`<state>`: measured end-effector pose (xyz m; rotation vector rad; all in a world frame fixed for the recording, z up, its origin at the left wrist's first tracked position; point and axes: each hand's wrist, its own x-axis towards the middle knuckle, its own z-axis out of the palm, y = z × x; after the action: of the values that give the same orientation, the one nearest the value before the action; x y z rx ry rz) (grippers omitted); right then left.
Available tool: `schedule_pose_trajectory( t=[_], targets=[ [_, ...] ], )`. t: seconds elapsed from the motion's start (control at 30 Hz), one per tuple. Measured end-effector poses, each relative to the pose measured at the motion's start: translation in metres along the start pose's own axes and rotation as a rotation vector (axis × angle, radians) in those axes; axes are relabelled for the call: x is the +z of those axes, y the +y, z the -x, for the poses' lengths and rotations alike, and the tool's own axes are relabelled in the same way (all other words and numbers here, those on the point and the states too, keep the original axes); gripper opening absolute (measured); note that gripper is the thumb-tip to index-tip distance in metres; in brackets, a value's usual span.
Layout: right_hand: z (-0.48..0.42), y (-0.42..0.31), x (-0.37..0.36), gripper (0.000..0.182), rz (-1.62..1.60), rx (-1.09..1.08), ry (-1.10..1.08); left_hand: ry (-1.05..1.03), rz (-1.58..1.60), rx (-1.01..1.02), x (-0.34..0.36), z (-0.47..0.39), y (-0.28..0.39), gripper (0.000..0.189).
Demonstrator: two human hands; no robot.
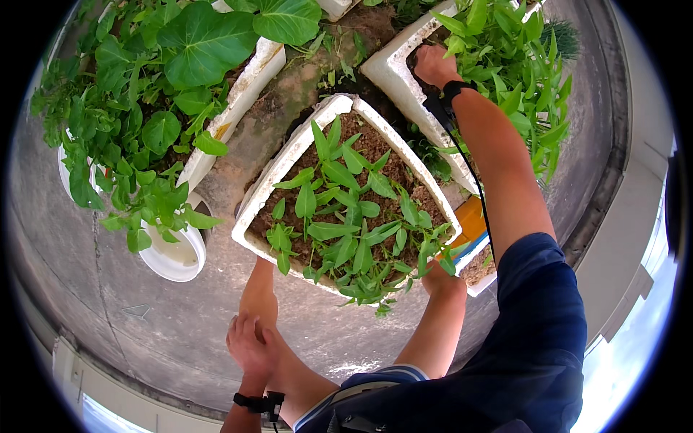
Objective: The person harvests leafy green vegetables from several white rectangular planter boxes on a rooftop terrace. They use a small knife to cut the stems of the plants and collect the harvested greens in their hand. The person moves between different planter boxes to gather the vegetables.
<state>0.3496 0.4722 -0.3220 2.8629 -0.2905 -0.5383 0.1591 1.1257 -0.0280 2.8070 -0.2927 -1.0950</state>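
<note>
My right hand (pixel 436 67) reaches into a white foam planter box (pixel 394 70) at the upper right. Its fingers point down by the soil and lower stems of the leafy green plants (pixel 503 81); the fingertips are hidden, so a hold on anything cannot be made out. My left hand (pixel 250 345) rests against my bent leg (pixel 295 360) with nothing in it, its fingers a little apart. Directly before me stands another white foam box (pixel 287 142) of brown soil (pixel 354 128), with long-leaved green plants (pixel 346 216) growing mostly in its nearer half.
Big-leaved plants (pixel 208 43) spill from a foam box (pixel 243 92) at the upper left. A white tub (pixel 176 254) with cloudy liquid stands below them. An orange and blue container (pixel 472 222) and a smaller soil-filled box (pixel 479 268) sit at the right. A wire hanger-like piece (pixel 136 311) lies on the concrete.
</note>
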Motion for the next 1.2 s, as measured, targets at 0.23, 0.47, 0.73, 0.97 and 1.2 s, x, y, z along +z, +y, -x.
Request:
schedule_pose_trajectory(
  t=[0.23, 0.47, 0.73, 0.97, 1.2],
  targets=[
    [-0.006, 0.037, 0.019, 0.016, 0.073, -0.222, 0.331, 0.019, 0.009, 0.007, -0.001, -0.002, 0.0, 0.033],
    [0.003, 0.039, -0.012, 0.02, -0.138, -0.103, -0.128, -0.008, 0.004, -0.009, -0.005, -0.005, 0.005, 0.032],
    [0.003, 0.022, -0.04, 0.016, -0.178, 0.001, 0.227, 0.003, -0.003, 0.002, -0.005, -0.005, 0.009, 0.031],
    [0.011, 0.027, -0.054, 0.021, -0.034, -0.088, -0.209, -0.017, 0.028, -0.015, -0.002, -0.003, 0.012, 0.033],
    [0.078, 0.023, -0.16, 0.01, -0.663, -0.054, 0.7, 0.001, 0.006, -0.032, 0.001, 0.0, 0.02, 0.03]
  ],
)
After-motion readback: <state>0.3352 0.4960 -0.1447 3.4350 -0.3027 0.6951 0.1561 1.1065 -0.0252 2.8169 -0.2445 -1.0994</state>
